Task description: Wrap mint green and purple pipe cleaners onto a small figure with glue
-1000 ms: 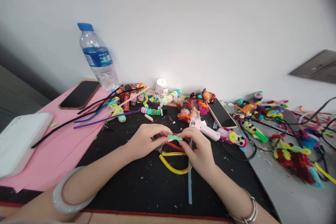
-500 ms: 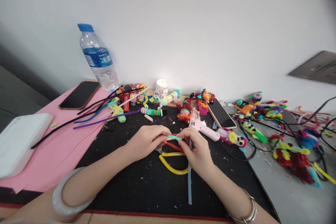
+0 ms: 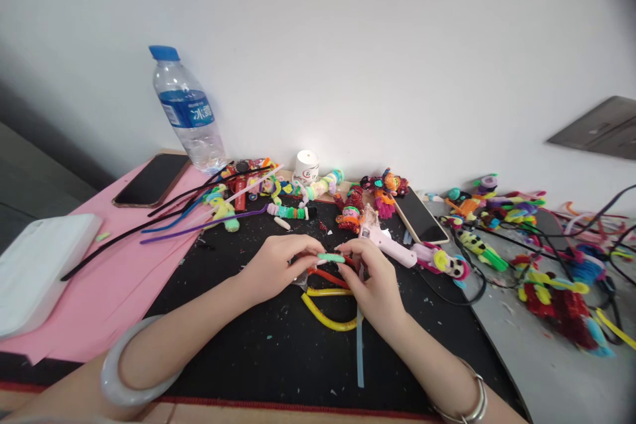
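Observation:
Between the fingertips of both hands is a short mint-green pipe cleaner piece [image 3: 331, 257]. My left hand [image 3: 275, 265] pinches its left end, and my right hand [image 3: 371, 278] pinches the right end. Just below them, scissors with yellow handles [image 3: 328, 323] lie on the black mat [image 3: 238, 351], their blades mostly hidden by my left hand. Something red-orange [image 3: 330, 276] shows behind the fingers. A translucent glue stick [image 3: 360, 351] runs down the mat under my right hand. Right behind that hand lies a pale pink glue gun [image 3: 390, 245].
Pipe cleaner dolls [image 3: 350, 212] line the back edge, with more at right among black cables [image 3: 477, 291]. A water bottle [image 3: 189, 109] leans on the wall beside a dark phone [image 3: 152, 179]. Long pipe cleaners [image 3: 119, 245] cross pink paper [image 3: 119, 305]; a white box [image 3: 44, 271] sits left.
The green piece now lies more level and shows more of its length between my fingertips. My right fingers have shifted slightly; the rest looks the same.

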The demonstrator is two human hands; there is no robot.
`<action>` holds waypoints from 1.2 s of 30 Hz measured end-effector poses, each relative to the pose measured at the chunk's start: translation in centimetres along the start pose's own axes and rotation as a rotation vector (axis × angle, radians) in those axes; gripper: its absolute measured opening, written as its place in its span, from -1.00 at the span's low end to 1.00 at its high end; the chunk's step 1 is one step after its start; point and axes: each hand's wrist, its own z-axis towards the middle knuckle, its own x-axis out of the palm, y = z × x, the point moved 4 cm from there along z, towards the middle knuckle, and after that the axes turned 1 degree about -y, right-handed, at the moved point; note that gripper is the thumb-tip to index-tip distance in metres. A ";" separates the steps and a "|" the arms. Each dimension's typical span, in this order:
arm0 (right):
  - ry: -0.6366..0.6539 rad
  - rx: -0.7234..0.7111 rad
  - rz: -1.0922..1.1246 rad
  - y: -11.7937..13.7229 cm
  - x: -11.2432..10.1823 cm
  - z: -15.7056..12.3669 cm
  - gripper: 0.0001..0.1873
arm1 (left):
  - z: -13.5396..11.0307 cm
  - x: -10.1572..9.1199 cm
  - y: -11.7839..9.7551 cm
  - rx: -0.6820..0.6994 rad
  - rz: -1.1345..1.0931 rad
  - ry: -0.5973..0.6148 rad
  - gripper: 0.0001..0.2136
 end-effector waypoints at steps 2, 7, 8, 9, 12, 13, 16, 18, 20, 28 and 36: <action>-0.003 0.002 -0.008 0.0 0.0 0.0 -0.85 | 0.0 0.0 0.1 -0.018 -0.024 0.006 -0.93; -0.035 0.033 -0.038 -0.5 -0.3 0.0 -0.91 | -0.1 0.0 0.3 -0.010 -0.066 0.036 -0.85; -0.045 0.041 -0.049 -0.6 -0.4 0.0 -0.91 | -0.1 -0.1 0.4 -0.001 -0.060 0.031 -0.81; -0.052 0.047 -0.062 -0.7 -0.5 0.0 -0.91 | -0.1 -0.3 0.4 0.012 -0.046 0.017 -0.78; -0.070 0.054 -0.095 -1.0 -0.7 0.1 -0.92 | 0.1 -1.3 0.7 0.051 0.057 -0.099 -0.74; -0.076 0.054 -0.100 -1.0 -0.7 0.1 -0.92 | 0.2 -1.8 0.9 0.047 0.121 -0.158 -0.76; -0.085 0.047 -0.099 -0.9 -0.8 0.2 -0.92 | 0.5 -3.7 1.9 -0.086 0.415 -0.315 -0.81; -0.083 0.043 -0.097 -0.9 -0.8 0.2 -0.91 | 0.8 -4.8 2.7 -0.196 0.632 -0.317 -0.77; -0.082 0.042 -0.097 -0.8 -0.8 0.2 -0.91 | 1.0 -5.7 3.6 -0.290 0.772 -0.264 -0.71; -0.085 0.035 -0.097 -0.7 -0.8 0.2 -0.90 | 0.6 -6.1 5.0 -0.469 0.868 -0.050 -0.81; -0.095 0.023 -0.090 -0.7 -0.9 0.1 -0.91 | 0.8 -6.1 2.9 -0.306 0.777 -0.206 -0.82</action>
